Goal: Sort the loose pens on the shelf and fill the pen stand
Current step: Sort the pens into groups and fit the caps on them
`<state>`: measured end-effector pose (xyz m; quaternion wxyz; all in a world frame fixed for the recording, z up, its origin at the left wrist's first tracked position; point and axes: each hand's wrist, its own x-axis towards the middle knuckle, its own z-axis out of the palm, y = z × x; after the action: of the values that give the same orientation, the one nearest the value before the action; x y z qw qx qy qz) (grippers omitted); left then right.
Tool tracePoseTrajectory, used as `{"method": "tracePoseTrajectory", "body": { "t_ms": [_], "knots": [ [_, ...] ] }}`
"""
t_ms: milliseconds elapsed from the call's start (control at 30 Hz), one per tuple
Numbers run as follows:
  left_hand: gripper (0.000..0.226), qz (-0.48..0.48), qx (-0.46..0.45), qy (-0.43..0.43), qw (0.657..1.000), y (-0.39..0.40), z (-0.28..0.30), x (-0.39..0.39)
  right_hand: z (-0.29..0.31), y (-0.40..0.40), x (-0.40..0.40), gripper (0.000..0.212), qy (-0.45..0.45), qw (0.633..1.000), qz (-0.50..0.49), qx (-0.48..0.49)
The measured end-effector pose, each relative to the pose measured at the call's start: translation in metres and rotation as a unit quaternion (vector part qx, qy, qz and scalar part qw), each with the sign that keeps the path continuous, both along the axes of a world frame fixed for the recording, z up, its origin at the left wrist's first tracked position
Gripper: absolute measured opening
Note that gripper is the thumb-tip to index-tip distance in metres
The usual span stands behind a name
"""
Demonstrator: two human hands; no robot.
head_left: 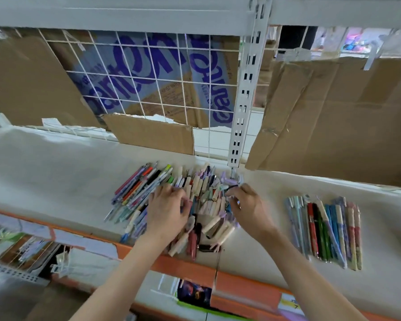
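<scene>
A big heap of loose pens (202, 195) lies in the middle of the white shelf (56, 172). Slim pens in many colours fan out on its left side (137, 188), and short cream and lilac ones are piled in its middle. My left hand (169, 209) rests on the heap, fingers bent down among the pens. At the heap's right edge my right hand (248, 207) pinches a dark thin pen (232, 187) with its fingertips. A sorted row of pens (326, 230) lies side by side further right on the shelf. No pen stand is in view.
Torn cardboard sheets (333, 121) and a white wire grid (162, 89) back the shelf. A slotted white upright (243, 98) stands behind the heap. The orange front edge (185, 265) carries paper labels; a lower shelf holds stationery (28, 249).
</scene>
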<state>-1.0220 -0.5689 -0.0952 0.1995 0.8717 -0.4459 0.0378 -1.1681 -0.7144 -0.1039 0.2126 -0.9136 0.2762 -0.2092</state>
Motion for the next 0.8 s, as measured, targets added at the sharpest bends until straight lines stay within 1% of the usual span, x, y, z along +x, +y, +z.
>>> {"method": "tracePoseTrajectory", "body": {
  "t_ms": [100,200,300,367,433,467,567,633,733,800],
  "knots": [
    [0.018,-0.005,0.066,-0.034,0.997,-0.010,0.006,-0.008,0.001,-0.006,0.004,0.024,0.007,0.999,-0.015,0.041],
    [0.027,-0.001,0.132,-0.077,0.988,-0.016,0.010,-0.013,0.005,-0.012,0.000,0.023,0.012,0.998,-0.014,0.056],
    [0.035,-0.002,0.173,-0.069,0.983,-0.018,0.013,-0.012,0.008,-0.011,0.000,0.014,0.029,0.998,-0.019,0.060],
    [0.033,-0.001,0.176,-0.060,0.983,-0.017,0.012,-0.011,0.011,-0.008,0.004,0.013,0.034,0.997,-0.014,0.066],
    [0.027,0.010,0.143,-0.037,0.989,-0.013,0.011,-0.010,0.010,-0.005,0.013,0.013,0.024,0.996,-0.007,0.082],
    [0.025,0.013,0.111,-0.019,0.994,-0.011,0.009,-0.010,0.009,-0.004,0.018,0.014,0.027,0.996,-0.011,0.090],
    [0.016,0.000,-0.028,0.040,0.999,-0.003,0.006,-0.010,0.007,-0.001,0.028,0.017,0.067,0.991,-0.047,0.110],
    [0.018,-0.016,-0.087,0.072,0.993,0.002,0.007,-0.011,0.007,0.002,0.033,0.021,0.107,0.988,-0.068,0.092],
    [0.014,-0.025,-0.100,0.111,0.988,0.004,0.012,-0.016,0.007,0.003,0.039,0.031,0.151,0.981,-0.096,0.072],
    [0.011,-0.028,-0.102,0.125,0.987,0.005,0.014,-0.017,0.008,0.000,0.041,0.032,0.146,0.978,-0.105,0.107]
  ]
}}
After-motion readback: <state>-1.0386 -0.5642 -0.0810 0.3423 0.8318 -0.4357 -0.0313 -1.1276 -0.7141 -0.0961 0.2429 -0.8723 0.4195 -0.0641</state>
